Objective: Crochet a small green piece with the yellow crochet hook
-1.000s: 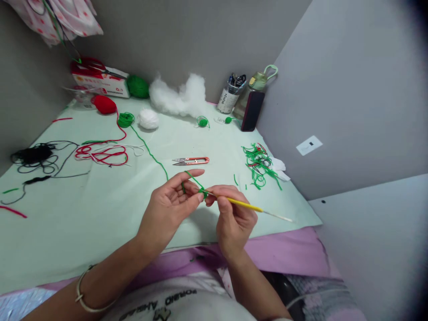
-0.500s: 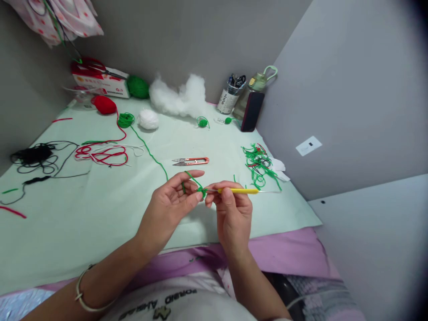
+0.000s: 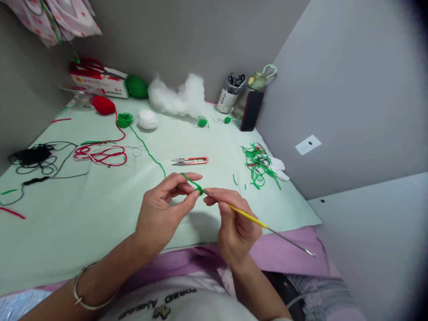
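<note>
My left hand (image 3: 163,207) is closed in a pinch on a small green crochet piece (image 3: 199,190), with green yarn (image 3: 147,149) looped over its forefinger. The strand runs back across the pale green table (image 3: 100,209) to a small green yarn coil (image 3: 125,119). My right hand (image 3: 234,220) is closed around a yellow-handled crochet hook (image 3: 249,216). The hook's tip sits in the green piece, and its metal tail points down to the right.
Red-handled thread snips (image 3: 190,160) lie just beyond my hands. Green yarn scraps (image 3: 259,165) lie at the right, red yarn (image 3: 100,155) and black yarn (image 3: 31,157) at the left. Yarn balls, white stuffing (image 3: 177,96), a pen cup (image 3: 230,93), a bottle and a phone stand along the back wall.
My right hand has swung the hook: its tail pointed level to the right half a second ago and now slants down to the right. My left hand has shifted slightly left.
</note>
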`<move>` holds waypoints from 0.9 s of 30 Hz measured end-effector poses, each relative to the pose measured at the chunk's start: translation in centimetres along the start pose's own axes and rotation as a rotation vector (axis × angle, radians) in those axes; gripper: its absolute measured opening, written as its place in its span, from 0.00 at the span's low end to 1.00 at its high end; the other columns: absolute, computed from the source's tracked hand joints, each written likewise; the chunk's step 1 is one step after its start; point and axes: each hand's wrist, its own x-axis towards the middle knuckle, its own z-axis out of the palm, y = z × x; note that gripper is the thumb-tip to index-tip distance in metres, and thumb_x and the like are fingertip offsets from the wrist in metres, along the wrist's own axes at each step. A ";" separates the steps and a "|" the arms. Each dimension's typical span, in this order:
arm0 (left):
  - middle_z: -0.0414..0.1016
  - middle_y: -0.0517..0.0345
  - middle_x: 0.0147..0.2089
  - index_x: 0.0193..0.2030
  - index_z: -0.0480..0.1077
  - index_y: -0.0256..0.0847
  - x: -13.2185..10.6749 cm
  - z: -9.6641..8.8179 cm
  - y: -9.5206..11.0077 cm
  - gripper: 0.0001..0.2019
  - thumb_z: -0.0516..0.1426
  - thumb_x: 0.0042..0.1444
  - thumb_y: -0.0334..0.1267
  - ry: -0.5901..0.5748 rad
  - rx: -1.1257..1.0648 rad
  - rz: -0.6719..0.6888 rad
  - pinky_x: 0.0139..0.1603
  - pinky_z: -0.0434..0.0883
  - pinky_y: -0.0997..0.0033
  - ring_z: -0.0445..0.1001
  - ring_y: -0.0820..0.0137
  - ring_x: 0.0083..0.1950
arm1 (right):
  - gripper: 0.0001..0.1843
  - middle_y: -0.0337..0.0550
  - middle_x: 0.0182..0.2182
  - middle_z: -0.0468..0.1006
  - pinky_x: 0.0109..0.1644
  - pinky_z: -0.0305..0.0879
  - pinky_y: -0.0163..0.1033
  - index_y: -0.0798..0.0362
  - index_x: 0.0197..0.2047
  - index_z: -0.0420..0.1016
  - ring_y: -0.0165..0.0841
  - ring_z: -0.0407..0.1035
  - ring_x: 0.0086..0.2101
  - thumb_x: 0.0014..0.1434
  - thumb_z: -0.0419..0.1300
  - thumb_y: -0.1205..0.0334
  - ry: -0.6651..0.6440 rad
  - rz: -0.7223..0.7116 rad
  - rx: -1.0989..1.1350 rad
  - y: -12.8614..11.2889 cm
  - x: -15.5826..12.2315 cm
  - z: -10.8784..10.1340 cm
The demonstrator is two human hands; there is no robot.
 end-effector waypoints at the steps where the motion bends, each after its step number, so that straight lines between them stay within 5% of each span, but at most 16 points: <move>1: 0.75 0.65 0.33 0.44 0.84 0.46 0.0 0.0 -0.1 0.10 0.69 0.55 0.32 0.001 0.021 0.020 0.46 0.74 0.73 0.76 0.73 0.37 | 0.18 0.44 0.42 0.88 0.44 0.82 0.44 0.46 0.56 0.82 0.35 0.83 0.41 0.72 0.58 0.73 -0.016 -0.019 -0.027 0.0 0.0 -0.2; 8: 0.75 0.65 0.32 0.48 0.85 0.48 0.4 -0.9 -0.4 0.11 0.68 0.59 0.35 -0.085 -0.229 -0.174 0.44 0.71 0.75 0.74 0.74 0.36 | 0.16 0.45 0.43 0.89 0.46 0.83 0.44 0.47 0.54 0.83 0.37 0.84 0.43 0.71 0.59 0.72 -0.109 -0.051 -0.002 -0.1 0.0 -0.4; 13: 0.84 0.58 0.36 0.49 0.84 0.43 0.2 -0.1 -0.8 0.11 0.68 0.60 0.38 -0.300 -0.509 -0.361 0.53 0.73 0.67 0.80 0.69 0.41 | 0.10 0.39 0.40 0.89 0.35 0.81 0.37 0.45 0.47 0.85 0.30 0.81 0.31 0.74 0.60 0.62 0.079 0.269 0.360 0.3 0.2 0.4; 17: 0.85 0.58 0.40 0.51 0.84 0.45 0.0 0.4 -1.0 0.12 0.70 0.59 0.38 -0.270 -0.542 -0.347 0.56 0.72 0.67 0.80 0.70 0.44 | 0.08 0.40 0.39 0.90 0.35 0.80 0.35 0.47 0.44 0.85 0.29 0.81 0.30 0.73 0.62 0.59 0.087 0.379 0.445 0.7 0.3 0.5; 27: 0.78 0.63 0.35 0.49 0.86 0.48 0.3 0.3 -1.3 0.15 0.73 0.55 0.39 -0.201 -0.443 -0.319 0.50 0.70 0.72 0.74 0.73 0.40 | 0.11 0.42 0.40 0.86 0.35 0.78 0.39 0.47 0.46 0.85 0.30 0.78 0.32 0.73 0.60 0.66 0.111 0.175 0.123 0.5 0.1 0.6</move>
